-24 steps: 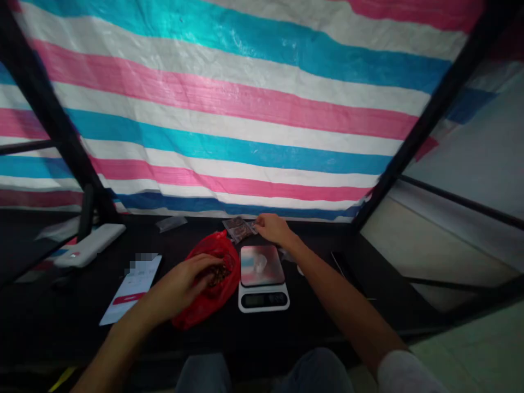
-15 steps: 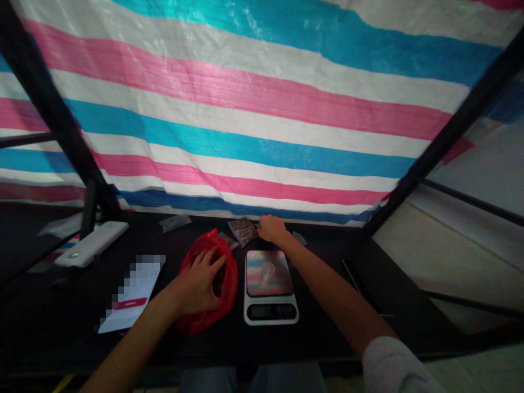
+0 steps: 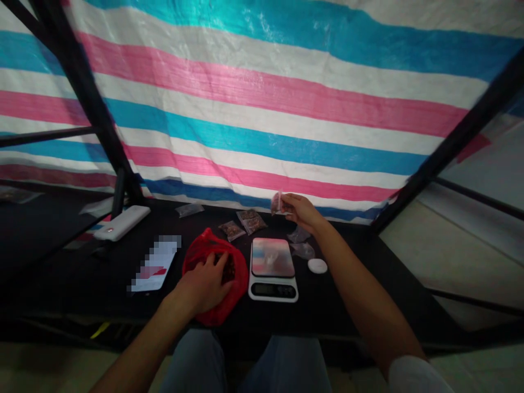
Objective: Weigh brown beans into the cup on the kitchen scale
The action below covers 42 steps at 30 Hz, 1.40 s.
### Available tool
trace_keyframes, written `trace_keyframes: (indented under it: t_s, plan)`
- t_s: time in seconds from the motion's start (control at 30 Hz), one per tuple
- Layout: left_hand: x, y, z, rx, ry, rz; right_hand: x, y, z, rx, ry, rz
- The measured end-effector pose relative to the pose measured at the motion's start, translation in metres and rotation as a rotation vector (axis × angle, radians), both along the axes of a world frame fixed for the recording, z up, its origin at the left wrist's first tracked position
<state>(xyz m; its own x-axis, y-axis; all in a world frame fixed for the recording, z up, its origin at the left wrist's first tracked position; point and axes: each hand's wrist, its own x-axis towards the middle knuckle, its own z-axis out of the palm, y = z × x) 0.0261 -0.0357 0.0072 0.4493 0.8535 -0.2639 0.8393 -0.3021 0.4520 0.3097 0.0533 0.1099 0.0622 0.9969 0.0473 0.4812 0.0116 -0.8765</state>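
Pinching a small clear packet [image 3: 275,203] of brown bits btwn thumb + fingertips of my R hand [image 3: 302,210]: fingers nearly together on its R edge, packet held upright, up off the table, in front of the striped sheet [image 3: 262,125]. My L hand [image 3: 206,286] has thumb + fingers spread apart over the mouth of the red plastic bag [image 3: 219,314], tips dipping inside next to loose brown pieces [image 3: 231,267]; can't tell from my end if they've got hold of any, or of the bag itself. Just R of that bag, white digital scale [image 3: 273,292] w/ a shiny pan; faint pale shape on it, can't tell if obj. or reflection. Behind bag + scale, 2 filled packets [image 3: 251,221] lie flat, side by side. R of scale, nr my forearm: 2 clear plastic bags [image 3: 303,250] and a white round disc [image 3: 317,266]. Further out L: phone [image 3: 153,273], screen partly pixelated, then a long white device [image 3: 124,222] nr the frame post; another clear bag [image 3: 190,209] toward the back. All on a black table [image 3: 270,319], denim knees [image 3: 196,360] at its front edge.
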Motion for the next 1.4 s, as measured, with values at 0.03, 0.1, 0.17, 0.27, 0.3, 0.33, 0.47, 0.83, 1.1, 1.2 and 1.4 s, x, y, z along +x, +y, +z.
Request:
trace_keyframes:
  t_s: [0.03, 0.1, 0.17, 0.27, 0.3, 0.33, 0.47, 0.83, 1.1, 1.2, 1.4]
  plan:
    - [-0.004, -0.002, 0.003, 0.021, -0.054, 0.015, -0.006, -0.01, 0.002, -0.002, 0.081, 0.043]
    - [-0.016, -0.004, 0.012, 0.072, -0.198, 0.033, -0.022, -0.028, 0.005, -0.029, 0.274, 0.148]
    - [-0.029, -0.003, 0.027, 0.089, -0.382, 0.022, -0.039, -0.045, 0.006, -0.071, 0.365, 0.246]
    - [-0.041, -0.001, 0.053, 0.033, -0.684, 0.163, -0.069, -0.062, 0.003, -0.137, 0.342, 0.374]
    - [-0.041, 0.001, 0.06, 0.009, -0.752, 0.182, -0.08, -0.066, 0.001, -0.149, 0.302, 0.427]
    - [-0.04, 0.002, 0.065, -0.026, -0.807, 0.168, -0.09, -0.068, -0.002, -0.155, 0.256, 0.477]
    - [-0.033, 0.008, 0.063, -0.173, -0.953, 0.097, -0.119, -0.072, -0.016, -0.185, 0.182, 0.52]
    - [-0.043, 0.009, 0.024, -0.244, -0.99, 0.039, -0.123, -0.077, -0.052, -0.217, 0.119, 0.536]
    - [-0.043, 0.002, 0.021, -0.177, -0.895, 0.137, -0.133, -0.087, -0.044, -0.088, -0.133, 0.638]
    - [-0.041, 0.001, 0.019, -0.178, -0.858, 0.148, -0.134, -0.087, -0.043, 0.024, -0.32, 0.616]
    - [-0.049, 0.004, 0.015, -0.087, -0.798, 0.199, -0.126, -0.085, -0.044, 0.072, -0.446, 0.532]
